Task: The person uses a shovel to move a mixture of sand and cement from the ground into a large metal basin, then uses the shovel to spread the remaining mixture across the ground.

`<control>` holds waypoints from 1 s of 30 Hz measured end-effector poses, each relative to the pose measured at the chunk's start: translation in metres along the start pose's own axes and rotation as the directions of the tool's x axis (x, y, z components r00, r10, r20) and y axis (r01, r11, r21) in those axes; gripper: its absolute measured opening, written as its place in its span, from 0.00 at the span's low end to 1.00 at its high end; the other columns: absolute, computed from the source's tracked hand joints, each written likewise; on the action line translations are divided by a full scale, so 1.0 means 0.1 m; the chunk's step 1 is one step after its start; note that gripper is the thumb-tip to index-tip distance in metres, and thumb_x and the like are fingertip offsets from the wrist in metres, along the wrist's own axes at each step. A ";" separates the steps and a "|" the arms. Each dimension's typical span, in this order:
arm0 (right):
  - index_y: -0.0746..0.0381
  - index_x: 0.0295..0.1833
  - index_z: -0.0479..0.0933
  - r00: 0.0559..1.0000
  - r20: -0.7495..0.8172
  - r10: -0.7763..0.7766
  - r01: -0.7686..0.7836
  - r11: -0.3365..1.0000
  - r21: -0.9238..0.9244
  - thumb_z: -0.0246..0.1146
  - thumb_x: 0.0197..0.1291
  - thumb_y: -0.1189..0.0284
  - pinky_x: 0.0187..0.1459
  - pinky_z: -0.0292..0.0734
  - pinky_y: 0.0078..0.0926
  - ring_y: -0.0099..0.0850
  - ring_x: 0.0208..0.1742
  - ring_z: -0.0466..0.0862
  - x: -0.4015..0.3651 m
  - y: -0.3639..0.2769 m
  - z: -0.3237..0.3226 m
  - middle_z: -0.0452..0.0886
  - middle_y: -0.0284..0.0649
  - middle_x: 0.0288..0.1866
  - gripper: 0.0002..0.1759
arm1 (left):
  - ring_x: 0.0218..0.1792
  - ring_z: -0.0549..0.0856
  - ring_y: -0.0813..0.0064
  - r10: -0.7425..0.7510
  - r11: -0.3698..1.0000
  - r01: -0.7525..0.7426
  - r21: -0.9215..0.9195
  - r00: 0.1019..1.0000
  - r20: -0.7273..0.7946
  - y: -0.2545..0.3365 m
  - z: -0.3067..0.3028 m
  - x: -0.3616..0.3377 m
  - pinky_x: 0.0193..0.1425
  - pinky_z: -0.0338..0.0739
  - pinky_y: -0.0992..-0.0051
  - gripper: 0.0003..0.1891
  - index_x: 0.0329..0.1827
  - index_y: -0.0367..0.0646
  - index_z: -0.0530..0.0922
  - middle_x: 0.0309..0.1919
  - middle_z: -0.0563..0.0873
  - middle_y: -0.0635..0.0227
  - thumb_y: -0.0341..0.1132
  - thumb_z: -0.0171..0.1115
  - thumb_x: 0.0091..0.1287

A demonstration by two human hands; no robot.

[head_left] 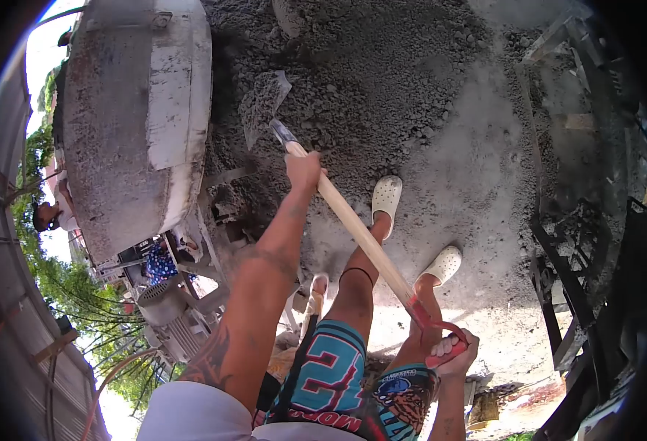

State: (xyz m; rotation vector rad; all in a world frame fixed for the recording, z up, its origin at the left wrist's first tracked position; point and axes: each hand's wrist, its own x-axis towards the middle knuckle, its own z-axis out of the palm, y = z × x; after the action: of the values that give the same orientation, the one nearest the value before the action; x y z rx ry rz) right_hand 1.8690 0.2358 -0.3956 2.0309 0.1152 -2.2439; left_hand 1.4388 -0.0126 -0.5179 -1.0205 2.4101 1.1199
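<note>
A shovel (pixel 360 226) with a pale wooden shaft runs diagonally across the middle. Near its metal socket, my left hand (pixel 305 172) is wrapped round the shaft. The fingers of my right hand (pixel 455 353) close round the red D-shaped grip at the lower end. The shovel's blade (pixel 267 103) is at the upper left, laden with grey crumbly material and partly hidden by it. Around the blade lies a heap of the same grey mix (pixel 353 81).
A large mixer drum (pixel 117 125) stands at the left, with a motor (pixel 165 305) below it. Another person (pixel 51 213) is beyond the drum. Dark metal frames (pixel 573 272) line the right side. My feet, in pale clogs (pixel 387 197), are on the dusty ground.
</note>
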 end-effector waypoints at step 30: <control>0.56 0.27 0.67 0.948 0.317 0.007 -0.028 0.998 0.062 0.45 0.66 0.57 0.29 0.73 0.40 0.36 0.21 0.72 1.03 0.95 1.49 0.70 0.38 0.18 0.19 | 0.25 0.89 0.54 0.183 0.980 -0.174 0.098 0.979 -0.094 0.63 -0.64 2.04 0.31 0.88 0.63 0.30 0.58 0.20 0.63 0.39 0.84 0.44 0.35 0.62 0.59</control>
State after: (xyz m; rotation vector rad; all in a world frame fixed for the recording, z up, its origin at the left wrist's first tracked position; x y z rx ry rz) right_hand 1.7247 0.1189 -0.4807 1.6602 -0.0058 -2.5579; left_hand 1.2522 -0.1301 -0.5481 -0.8667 2.6525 1.0269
